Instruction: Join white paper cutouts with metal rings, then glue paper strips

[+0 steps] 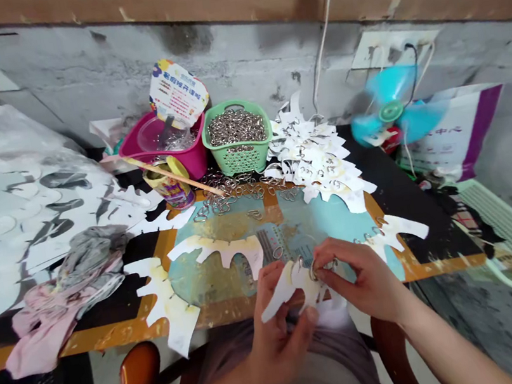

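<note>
Ahead of you, the rounded card [177, 91] standing in the pink basket [191, 161] carries large blue Chinese characters that seem to read 暑假班开课啦; the smaller red lines under them are too small for you to read. To your right, the white bag [453, 130] with a purple band shows 中心. You cannot make out the lettering on the can [173, 188] or the fine print on the sheet [270, 239] on your bench [222, 290].
</note>
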{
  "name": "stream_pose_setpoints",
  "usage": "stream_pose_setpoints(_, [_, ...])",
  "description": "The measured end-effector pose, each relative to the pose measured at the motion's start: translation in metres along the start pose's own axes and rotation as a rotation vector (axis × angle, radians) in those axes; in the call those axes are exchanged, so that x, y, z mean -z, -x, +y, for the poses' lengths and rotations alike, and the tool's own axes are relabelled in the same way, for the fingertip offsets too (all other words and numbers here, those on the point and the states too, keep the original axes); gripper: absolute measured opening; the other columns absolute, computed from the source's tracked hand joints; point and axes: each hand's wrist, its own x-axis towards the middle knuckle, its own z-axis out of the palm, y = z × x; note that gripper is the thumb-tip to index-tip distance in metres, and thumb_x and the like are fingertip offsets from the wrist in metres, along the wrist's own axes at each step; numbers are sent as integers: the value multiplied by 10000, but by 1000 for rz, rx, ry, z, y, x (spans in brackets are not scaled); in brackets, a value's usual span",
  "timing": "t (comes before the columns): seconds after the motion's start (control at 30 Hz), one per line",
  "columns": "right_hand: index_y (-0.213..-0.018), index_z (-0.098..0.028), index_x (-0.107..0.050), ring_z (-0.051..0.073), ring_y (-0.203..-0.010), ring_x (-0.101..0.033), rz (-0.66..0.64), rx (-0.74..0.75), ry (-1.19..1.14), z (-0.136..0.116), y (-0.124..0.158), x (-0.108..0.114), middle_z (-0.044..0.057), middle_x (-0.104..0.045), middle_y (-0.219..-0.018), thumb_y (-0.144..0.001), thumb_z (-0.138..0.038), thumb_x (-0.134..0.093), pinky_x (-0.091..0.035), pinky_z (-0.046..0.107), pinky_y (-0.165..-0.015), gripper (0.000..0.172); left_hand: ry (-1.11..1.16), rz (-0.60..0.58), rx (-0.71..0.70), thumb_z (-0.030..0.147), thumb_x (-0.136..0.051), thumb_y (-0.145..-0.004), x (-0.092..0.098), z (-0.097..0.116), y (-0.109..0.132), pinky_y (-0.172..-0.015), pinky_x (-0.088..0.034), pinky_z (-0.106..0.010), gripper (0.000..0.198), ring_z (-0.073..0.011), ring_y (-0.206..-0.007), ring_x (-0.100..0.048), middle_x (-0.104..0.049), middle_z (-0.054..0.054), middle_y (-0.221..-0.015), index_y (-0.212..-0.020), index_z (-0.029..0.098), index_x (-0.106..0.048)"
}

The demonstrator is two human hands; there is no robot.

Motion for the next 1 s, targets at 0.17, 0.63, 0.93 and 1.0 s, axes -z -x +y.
stream_pose_setpoints(0.17, [-815, -204, -571, 146, -753, -578, -100, 47, 186, 17, -3, -13, 14, -601, -828, -885, -91, -563, -452, 258, -702, 133, -89, -158, -99, 521, -672, -849, 12, 5, 14, -1058, -485, -511, 746, -317, -1262, -531, -398, -138, -1422, -1467, 291, -324])
stream_pose_setpoints(0.63, [-1035, -184, -630, 173, -786, -550, -248, 121, 409, 72, 13, -53, 54, -538, -929, -964, -161, -503, -455, 283, -703, 148, -988, -288, -218, 9, -505, -808, 38, -10, -44, -1202, -260, -578, 494, -202, -1012, -694, -727, -33, -1035, -1250, 210, -415])
stream_pose_setpoints(0.93, [-926, -177, -595, 163, -729, -533, -197, 160, 413, 73, 14, -54, 49, -519, -893, -959, -164, -475, -454, 285, -673, 125, -967, -335, -137, 94, -611, -822, 38, -5, -47, -1195, -163, -634, 409, -245, -1160, -624, -718, -45, -1070, -1186, 214, -468])
stream_pose_setpoints(1.0, [-884, -178, -586, 170, -730, -522, -199, 165, 401, 70, 17, -56, 48, -513, -875, -929, -146, -492, -452, 295, -672, 109, -977, -331, -120, 86, -607, -821, 37, -7, -48, -1188, -174, -634, 356, -251, -1163, -620, -719, -50, -1069, -1135, 220, -503])
